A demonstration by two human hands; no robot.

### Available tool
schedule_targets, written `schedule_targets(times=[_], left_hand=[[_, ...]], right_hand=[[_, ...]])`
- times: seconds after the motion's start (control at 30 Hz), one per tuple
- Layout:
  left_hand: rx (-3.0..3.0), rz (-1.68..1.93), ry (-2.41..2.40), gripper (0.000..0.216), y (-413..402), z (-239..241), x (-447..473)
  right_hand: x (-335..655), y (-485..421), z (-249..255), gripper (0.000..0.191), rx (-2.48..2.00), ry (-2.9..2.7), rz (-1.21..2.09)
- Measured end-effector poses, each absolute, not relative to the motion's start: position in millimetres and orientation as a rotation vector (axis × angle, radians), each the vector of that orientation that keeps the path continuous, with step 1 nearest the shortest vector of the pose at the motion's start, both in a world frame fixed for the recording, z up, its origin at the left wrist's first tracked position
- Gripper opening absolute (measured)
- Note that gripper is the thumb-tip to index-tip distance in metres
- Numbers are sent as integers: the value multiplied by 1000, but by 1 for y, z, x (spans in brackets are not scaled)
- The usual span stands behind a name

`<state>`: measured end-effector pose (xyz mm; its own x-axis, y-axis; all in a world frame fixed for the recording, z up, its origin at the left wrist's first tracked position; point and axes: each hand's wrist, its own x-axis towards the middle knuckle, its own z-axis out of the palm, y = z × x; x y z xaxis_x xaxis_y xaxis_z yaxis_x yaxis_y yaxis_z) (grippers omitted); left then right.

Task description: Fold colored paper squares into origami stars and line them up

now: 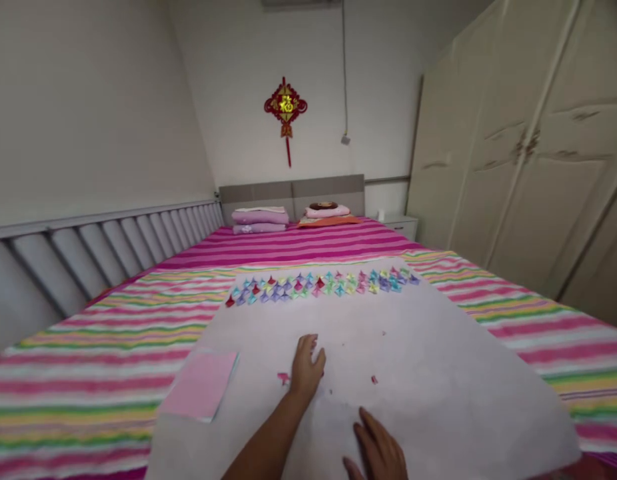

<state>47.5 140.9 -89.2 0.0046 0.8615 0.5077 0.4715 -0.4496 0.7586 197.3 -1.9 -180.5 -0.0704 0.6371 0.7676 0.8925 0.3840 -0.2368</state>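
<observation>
My left hand (306,370) hovers over or rests on a large white sheet (438,373), thumb apart from the curved fingers. Nothing shows in its grasp. Just left of it lies a small pink-red paper piece (283,378). Nearer to me, at the bottom edge, my right hand (379,448) has its fingers stretched and thumb spread, holding nothing visible. A tiny red scrap (374,379) lies beyond it. Several small folded paper shapes (319,283) in many colours stand in rows along the sheet's far edge. A stack of square paper, pink on top (201,385), lies at the left.
The sheet lies on a bed with a striped cover (108,360). Folded bedding (260,219) sits by the headboard (328,189). A grey slatted rail (103,253) runs along the left, and a cream wardrobe (488,153) stands at the right. Tiny specks dot the sheet.
</observation>
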Motion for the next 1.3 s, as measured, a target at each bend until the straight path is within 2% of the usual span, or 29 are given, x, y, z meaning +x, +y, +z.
schedule_targets(times=[0.17, 0.3, 0.53, 0.67, 0.87, 1.3], left_hand=[[2064, 1384, 1432, 28, 119, -77, 1], [2026, 1390, 1674, 25, 105, -72, -67], [1828, 1306, 2064, 33, 88, -74, -164], [1814, 1146, 2137, 39, 82, -82, -177], [1815, 957, 2183, 68, 81, -92, -179], [1693, 796, 2140, 69, 80, -81, -183]], right_hand=[[204, -12, -175, 45, -1365, -1795, -315], [202, -16, -170, 41, -1395, -1756, -295], [197, -12, -166, 38, -1437, -1714, -281], [196, -12, -164, 37, -1499, -1692, -239], [197, -14, -162, 39, -1568, -1661, -164], [195, -11, -161, 42, -1581, -1693, -241]])
